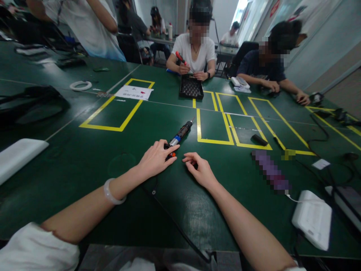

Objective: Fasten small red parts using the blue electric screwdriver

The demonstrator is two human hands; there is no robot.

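An electric screwdriver with a black body and a blue-and-silver band lies on the green table, its thin bit pointing away to the upper right. My left hand is over its rear end, thumb and index finger on either side of an orange-red part; the palm hides the rest of the handle. Just to the right, my right hand holds nothing, its fingers loosely bent and apart from the tool. A black cord runs from below my left hand towards the table's near edge.
Yellow tape outlines mark the table. At right are a phone, a white power bank and a short black cylinder. A printed sheet lies left. Opposite, a person works over a black tray.
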